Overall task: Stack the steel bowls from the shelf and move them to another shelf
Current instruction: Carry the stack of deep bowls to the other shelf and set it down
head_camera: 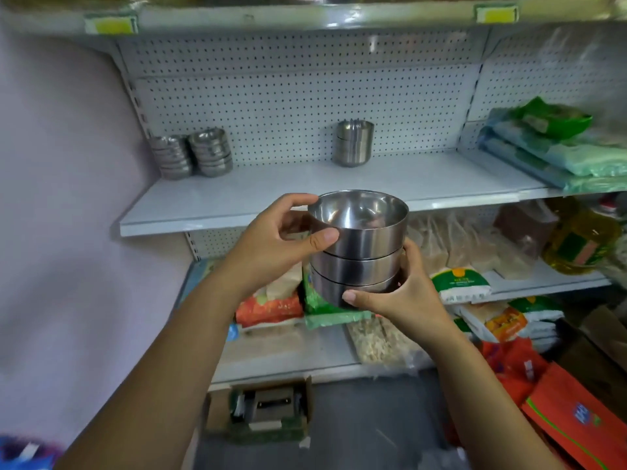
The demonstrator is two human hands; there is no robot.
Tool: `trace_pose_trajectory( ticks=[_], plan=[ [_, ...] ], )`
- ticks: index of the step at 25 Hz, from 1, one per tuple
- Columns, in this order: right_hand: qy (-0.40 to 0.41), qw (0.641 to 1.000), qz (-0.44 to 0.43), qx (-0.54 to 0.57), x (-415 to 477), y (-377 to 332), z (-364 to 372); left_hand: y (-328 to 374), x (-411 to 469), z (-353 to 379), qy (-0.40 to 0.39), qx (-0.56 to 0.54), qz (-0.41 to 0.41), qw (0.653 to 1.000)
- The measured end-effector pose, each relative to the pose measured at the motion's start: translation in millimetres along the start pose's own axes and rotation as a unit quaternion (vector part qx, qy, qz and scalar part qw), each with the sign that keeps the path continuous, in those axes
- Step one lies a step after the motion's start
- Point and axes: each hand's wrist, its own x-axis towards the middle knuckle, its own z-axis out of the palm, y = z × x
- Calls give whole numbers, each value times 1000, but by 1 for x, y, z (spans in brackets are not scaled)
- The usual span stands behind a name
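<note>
Fingers (298, 199) of left hand (271, 242) and right hand (407, 296) grasp bowl stack (363, 262); steel stacks (210, 152) on shelf (305, 188) behind

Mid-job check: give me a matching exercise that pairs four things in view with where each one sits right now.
Things
1. held bowl stack
2. small bowl stacks
3. tall steel stack
4. cardboard box

Places
A. on the floor below the shelves
B. back left of the white shelf
C. gripped between the left hand and the right hand, in front of the shelf
D. back middle of the white shelf

Pairs: 1-C, 2-B, 3-D, 4-A
</note>
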Motion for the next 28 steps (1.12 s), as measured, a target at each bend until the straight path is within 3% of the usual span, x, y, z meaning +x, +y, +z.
trace_pose_trajectory(
  ticks=[6, 14, 28],
  plan=[
    [86, 996, 9, 7, 80, 30, 6, -20, 112, -6, -57, 17, 35, 998],
    [204, 978, -44, -20, 210, 71, -8, -58, 256, 8, -41, 91, 127, 987],
    [186, 981, -25, -55, 446, 163, -148, -70, 516, 112, -64, 259, 189, 945]
  ],
)
